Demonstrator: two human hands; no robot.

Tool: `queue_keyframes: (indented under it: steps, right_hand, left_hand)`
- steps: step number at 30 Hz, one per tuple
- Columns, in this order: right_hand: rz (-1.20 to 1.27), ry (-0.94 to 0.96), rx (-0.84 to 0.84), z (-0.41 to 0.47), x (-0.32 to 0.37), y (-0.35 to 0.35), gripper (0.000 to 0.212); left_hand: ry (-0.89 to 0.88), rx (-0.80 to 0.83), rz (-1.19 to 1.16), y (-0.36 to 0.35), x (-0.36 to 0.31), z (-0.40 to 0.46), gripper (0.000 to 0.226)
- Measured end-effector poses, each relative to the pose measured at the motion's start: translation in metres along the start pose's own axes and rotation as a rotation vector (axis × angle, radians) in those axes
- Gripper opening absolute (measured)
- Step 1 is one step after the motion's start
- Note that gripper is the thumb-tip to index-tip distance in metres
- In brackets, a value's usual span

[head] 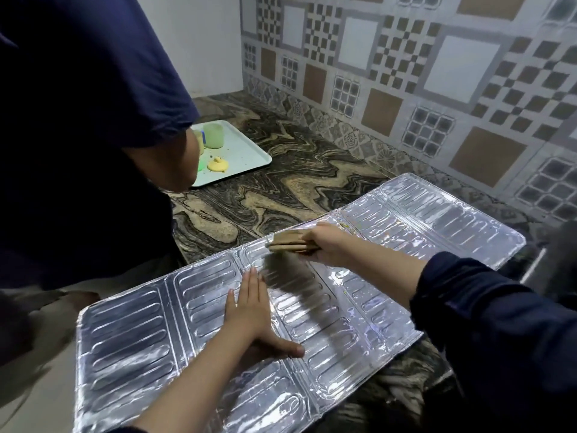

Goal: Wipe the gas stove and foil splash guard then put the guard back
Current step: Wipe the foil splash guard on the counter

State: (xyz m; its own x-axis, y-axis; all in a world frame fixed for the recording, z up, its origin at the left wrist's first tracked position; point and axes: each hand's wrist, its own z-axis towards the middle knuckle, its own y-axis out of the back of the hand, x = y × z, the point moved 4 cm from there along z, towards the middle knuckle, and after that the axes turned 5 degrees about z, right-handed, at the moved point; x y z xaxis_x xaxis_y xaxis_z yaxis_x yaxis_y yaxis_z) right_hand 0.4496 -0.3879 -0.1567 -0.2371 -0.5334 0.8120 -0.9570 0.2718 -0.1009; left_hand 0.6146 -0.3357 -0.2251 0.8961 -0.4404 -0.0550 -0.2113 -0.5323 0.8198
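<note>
The silver foil splash guard lies unfolded and flat across the marbled counter, its near end hanging past the counter edge. My left hand presses flat on its middle panel, fingers straight and thumb spread. My right hand grips a folded tan cloth against the guard's far edge. The gas stove is not in view.
Another person in a dark blue shirt stands close at the left, leaning over the counter. A pale green tray with cups and a yellow lid sits at the back left. The patterned tile wall runs behind the brown marbled counter.
</note>
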Motion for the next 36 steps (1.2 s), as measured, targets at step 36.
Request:
queue_keyframes:
  steps: [36]
  right_hand:
    - [-2.231,0.622,0.379,0.017,-0.024,-0.042,0.09]
  left_hand:
    - [0.01,-0.066,-0.027,-0.002,0.003,0.002,0.167]
